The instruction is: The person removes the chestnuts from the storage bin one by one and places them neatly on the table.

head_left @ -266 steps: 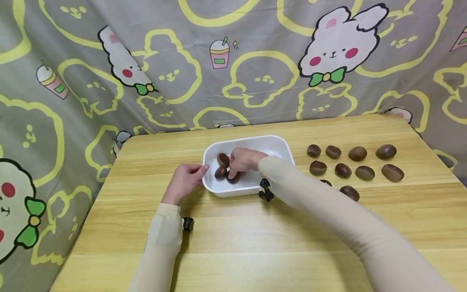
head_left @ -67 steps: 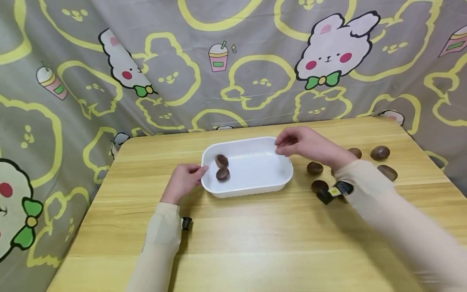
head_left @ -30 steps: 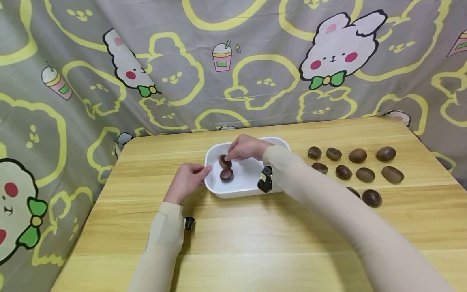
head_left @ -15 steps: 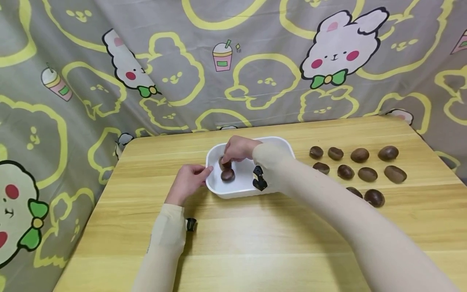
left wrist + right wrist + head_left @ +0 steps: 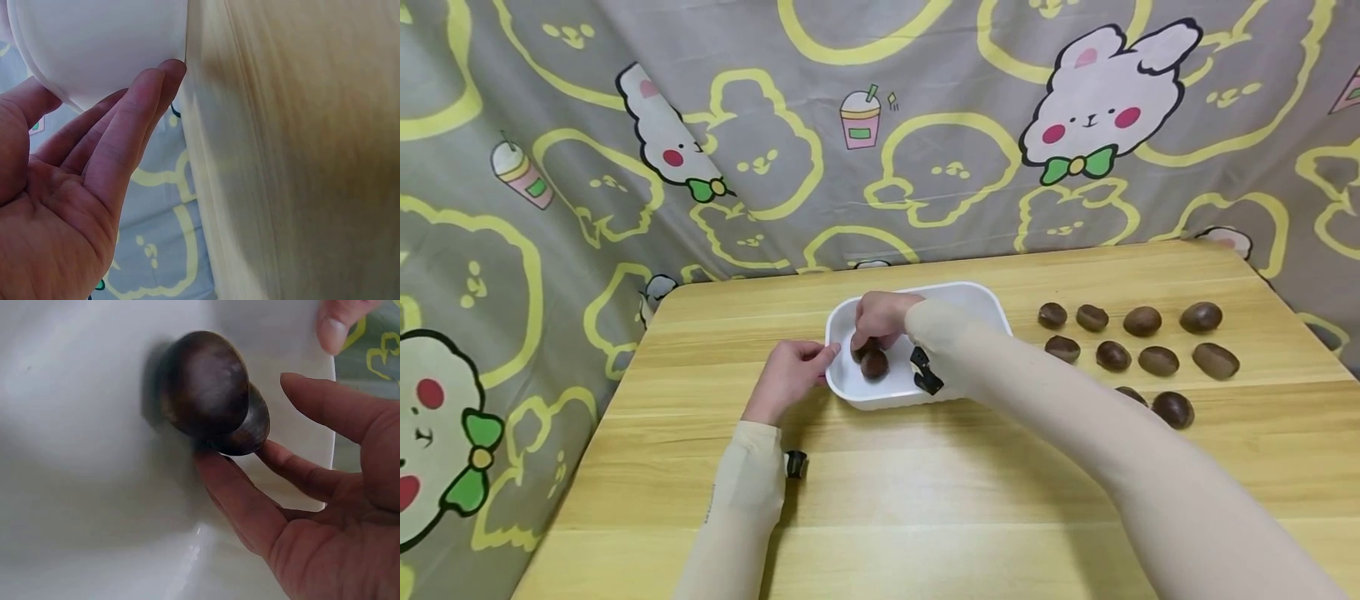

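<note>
Two brown chestnuts lie touching inside a white rectangular dish (image 5: 955, 293) with rounded corners. The front chestnut (image 5: 874, 364) shows fully in the head view; the other chestnut (image 5: 251, 428) is partly covered by it in the right wrist view. My right hand (image 5: 883, 317) reaches into the dish, fingertips against the chestnuts, with the thumb (image 5: 331, 403) standing a little apart from them. At the dish's left end my left hand (image 5: 790, 375) pinches the wall, thumb over the rim and fingers (image 5: 125, 131) outside and beneath.
Several chestnuts stand in loose rows on the wooden table (image 5: 925, 500) right of the dish, among them a dark chestnut (image 5: 1172, 409) nearest the front. My right forearm partly covers that group. A patterned curtain (image 5: 737, 167) hangs behind and left.
A third chestnut seen in the dish earlier is gone from it. Over the last second my right hand shifts left and forward toward me, and the two chestnuts move slightly. The left hand keeps its place.
</note>
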`<state>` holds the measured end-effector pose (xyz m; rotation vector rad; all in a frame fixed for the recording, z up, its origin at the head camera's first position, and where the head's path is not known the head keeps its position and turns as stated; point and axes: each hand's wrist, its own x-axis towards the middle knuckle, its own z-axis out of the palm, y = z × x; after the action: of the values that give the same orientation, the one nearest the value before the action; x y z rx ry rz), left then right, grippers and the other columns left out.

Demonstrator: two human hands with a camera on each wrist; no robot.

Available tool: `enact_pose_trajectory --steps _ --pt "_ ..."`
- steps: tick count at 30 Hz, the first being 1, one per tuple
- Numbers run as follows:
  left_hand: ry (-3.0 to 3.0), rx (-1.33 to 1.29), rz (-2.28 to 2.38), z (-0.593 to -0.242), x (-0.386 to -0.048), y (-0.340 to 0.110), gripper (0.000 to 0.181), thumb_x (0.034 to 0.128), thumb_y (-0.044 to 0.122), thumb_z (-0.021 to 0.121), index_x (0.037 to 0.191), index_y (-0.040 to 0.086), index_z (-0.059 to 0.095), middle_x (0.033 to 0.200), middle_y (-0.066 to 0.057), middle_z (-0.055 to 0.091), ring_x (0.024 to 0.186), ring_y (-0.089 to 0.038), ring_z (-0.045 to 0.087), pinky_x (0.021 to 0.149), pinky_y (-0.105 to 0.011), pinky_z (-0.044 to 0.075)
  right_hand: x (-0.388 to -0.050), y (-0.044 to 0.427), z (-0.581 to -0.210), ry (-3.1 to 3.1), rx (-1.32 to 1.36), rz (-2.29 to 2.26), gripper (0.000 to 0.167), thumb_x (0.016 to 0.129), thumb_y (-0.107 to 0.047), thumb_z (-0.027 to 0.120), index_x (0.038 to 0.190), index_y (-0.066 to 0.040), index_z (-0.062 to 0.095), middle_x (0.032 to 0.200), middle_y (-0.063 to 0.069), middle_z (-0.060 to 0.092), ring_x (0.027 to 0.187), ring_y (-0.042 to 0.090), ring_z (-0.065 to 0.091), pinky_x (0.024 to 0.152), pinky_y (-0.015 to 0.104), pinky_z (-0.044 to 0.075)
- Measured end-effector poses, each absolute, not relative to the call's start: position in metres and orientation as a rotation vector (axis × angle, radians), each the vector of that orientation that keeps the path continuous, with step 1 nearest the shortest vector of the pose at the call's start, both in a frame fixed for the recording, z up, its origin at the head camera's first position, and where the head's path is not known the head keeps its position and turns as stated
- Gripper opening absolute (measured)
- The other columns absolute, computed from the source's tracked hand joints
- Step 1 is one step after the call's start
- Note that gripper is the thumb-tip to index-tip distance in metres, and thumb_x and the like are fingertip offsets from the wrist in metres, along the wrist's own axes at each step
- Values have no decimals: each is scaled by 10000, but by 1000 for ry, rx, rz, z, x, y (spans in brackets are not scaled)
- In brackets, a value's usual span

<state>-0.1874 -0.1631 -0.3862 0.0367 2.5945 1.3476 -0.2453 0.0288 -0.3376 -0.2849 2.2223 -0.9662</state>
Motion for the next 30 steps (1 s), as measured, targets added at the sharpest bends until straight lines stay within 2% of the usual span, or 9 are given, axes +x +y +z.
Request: enact_pose_trajectory --steps 3,12,18,24,30 --pt "2600 42 1349 -387 -187 -163 356 991 308 611 1076 -16 732 998 -132 714 814 -188 694 745 -323 561 -251 18 -338 2268 -307 -810 175 916 -156 688 944 12 648 877 103 656 801 200 648 812 296 538" --pt "2597 53 1371 -386 -187 -162 342 992 293 610 1060 -17 737 988 -137 716 809 -201 699 747 -327 565 -257 3 -343 2270 -231 -698 188 915 -169 718 915 19 725 796 112 713 691 193 685 682 269 549" --pt "2606 48 1361 -386 -186 -163 344 996 293 605 1058 -18 736 988 -143 716 809 -195 696 745 -326 563 -257 2 -343 2156 -247 -750 207 930 -129 697 965 75 710 822 191 712 743 266 713 702 296 565" --pt "2609 43 1352 -387 -185 -163 345 995 300 602 1058 -10 740 980 -136 719 790 -179 690 743 -332 558 -258 4 -346 2147 -343 -705 190 937 -151 693 940 38 713 838 181 719 710 226 702 702 280 554" --pt "2639 56 1331 -387 -185 -162 359 992 329 601 1052 7 748 952 -116 723 771 -169 689 734 -334 548 -259 6 -349 2118 -329 -818 120 903 -50 709 906 48 638 853 145 687 756 201 655 791 312 555"
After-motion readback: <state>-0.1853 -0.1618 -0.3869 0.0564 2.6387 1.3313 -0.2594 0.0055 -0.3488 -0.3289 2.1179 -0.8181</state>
